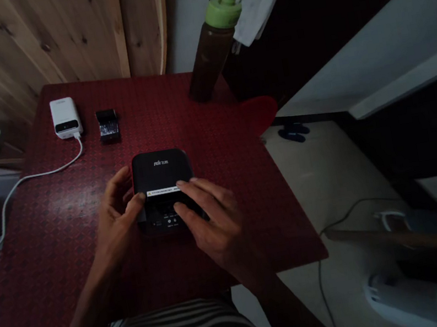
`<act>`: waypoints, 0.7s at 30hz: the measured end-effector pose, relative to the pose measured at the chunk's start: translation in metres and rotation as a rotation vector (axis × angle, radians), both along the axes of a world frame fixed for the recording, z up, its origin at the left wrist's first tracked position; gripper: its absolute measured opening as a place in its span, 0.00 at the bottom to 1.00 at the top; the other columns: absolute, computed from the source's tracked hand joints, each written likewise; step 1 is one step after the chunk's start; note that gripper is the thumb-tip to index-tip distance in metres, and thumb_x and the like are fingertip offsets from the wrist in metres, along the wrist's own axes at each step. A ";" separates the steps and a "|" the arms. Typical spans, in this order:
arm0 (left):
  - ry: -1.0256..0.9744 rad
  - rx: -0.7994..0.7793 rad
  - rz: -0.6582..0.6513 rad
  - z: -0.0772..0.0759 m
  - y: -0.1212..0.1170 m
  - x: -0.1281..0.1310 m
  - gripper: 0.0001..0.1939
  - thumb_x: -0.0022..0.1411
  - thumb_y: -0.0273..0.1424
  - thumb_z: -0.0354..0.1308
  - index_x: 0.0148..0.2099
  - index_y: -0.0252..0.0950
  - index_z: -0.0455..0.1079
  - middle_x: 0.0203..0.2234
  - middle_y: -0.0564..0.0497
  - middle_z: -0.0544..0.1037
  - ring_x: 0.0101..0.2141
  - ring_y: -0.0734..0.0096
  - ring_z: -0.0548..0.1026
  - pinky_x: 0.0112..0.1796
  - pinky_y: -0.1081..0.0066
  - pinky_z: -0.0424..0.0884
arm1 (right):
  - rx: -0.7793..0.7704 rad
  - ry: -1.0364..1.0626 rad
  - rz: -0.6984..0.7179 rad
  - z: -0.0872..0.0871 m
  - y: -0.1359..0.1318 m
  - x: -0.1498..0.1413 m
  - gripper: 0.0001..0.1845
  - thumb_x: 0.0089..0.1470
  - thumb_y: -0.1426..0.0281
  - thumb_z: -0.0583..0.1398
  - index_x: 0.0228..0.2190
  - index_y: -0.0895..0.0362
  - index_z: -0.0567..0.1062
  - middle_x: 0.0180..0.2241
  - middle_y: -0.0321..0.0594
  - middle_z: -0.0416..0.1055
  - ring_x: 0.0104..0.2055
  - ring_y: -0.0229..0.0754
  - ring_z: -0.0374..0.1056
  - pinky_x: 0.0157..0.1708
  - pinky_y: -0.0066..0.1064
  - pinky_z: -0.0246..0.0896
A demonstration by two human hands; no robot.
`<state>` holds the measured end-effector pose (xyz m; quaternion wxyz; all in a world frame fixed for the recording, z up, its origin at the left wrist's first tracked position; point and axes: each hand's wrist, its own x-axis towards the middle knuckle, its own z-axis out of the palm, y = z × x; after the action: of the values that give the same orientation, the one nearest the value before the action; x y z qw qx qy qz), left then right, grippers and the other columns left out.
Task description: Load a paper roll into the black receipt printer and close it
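Observation:
A compact black device with rounded corners lies flat on the red patterned table. A printed white strip crosses its top, and small icons show on the glossy panel nearest me. My left hand holds its left side, thumb at the top edge and fingers curved along the side. Over the right part, my right hand has its fingers stretched out, fingertips touching the top around the white strip and the panel. Behind the device sits a small black cartridge-like piece with a shiny dark sheet between two bars.
A white power bank with a plugged-in white cable lies at the table's back left. Toward the back right stands a tall brown bottle with a green lid. Beyond the right edge are a red stool and dark slippers.

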<state>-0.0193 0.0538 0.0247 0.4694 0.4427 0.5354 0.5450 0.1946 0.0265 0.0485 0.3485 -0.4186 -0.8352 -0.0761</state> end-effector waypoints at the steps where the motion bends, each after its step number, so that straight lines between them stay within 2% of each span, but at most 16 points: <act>1: 0.001 -0.016 -0.011 -0.003 -0.003 -0.001 0.31 0.65 0.39 0.73 0.68 0.43 0.74 0.66 0.42 0.80 0.65 0.48 0.79 0.62 0.50 0.78 | -0.018 0.006 0.009 0.000 0.000 0.000 0.14 0.71 0.81 0.63 0.45 0.52 0.85 0.58 0.46 0.85 0.62 0.51 0.80 0.57 0.47 0.78; 6: -0.022 -0.063 -0.045 -0.005 -0.008 -0.002 0.32 0.67 0.41 0.71 0.69 0.41 0.74 0.66 0.40 0.80 0.64 0.46 0.79 0.62 0.50 0.79 | -0.065 0.073 0.054 -0.001 0.001 -0.001 0.13 0.71 0.82 0.62 0.45 0.56 0.85 0.52 0.46 0.88 0.57 0.49 0.84 0.56 0.44 0.78; 15: -0.018 -0.055 -0.055 -0.005 -0.009 0.000 0.33 0.68 0.41 0.70 0.72 0.43 0.72 0.70 0.41 0.77 0.66 0.48 0.78 0.62 0.53 0.78 | -0.210 0.099 0.047 0.004 0.002 -0.004 0.15 0.72 0.81 0.60 0.45 0.54 0.86 0.52 0.46 0.88 0.57 0.50 0.84 0.56 0.46 0.80; 18: -0.038 -0.063 -0.022 -0.007 -0.012 0.001 0.32 0.66 0.42 0.72 0.70 0.44 0.75 0.67 0.42 0.79 0.65 0.48 0.79 0.61 0.53 0.79 | -0.221 0.125 0.066 0.003 0.000 -0.002 0.16 0.72 0.80 0.60 0.51 0.54 0.84 0.54 0.47 0.87 0.59 0.50 0.83 0.59 0.48 0.80; 21: -0.063 -0.098 0.016 -0.007 -0.021 0.002 0.30 0.67 0.44 0.71 0.69 0.45 0.76 0.67 0.44 0.80 0.66 0.46 0.78 0.64 0.51 0.77 | -0.217 0.198 0.040 0.003 -0.010 0.003 0.21 0.72 0.80 0.61 0.62 0.55 0.78 0.58 0.50 0.84 0.63 0.51 0.80 0.63 0.49 0.78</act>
<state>-0.0172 0.0326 0.0178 0.5027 0.3976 0.5498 0.5356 0.1980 0.0168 0.0514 0.3833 -0.4424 -0.8083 0.0630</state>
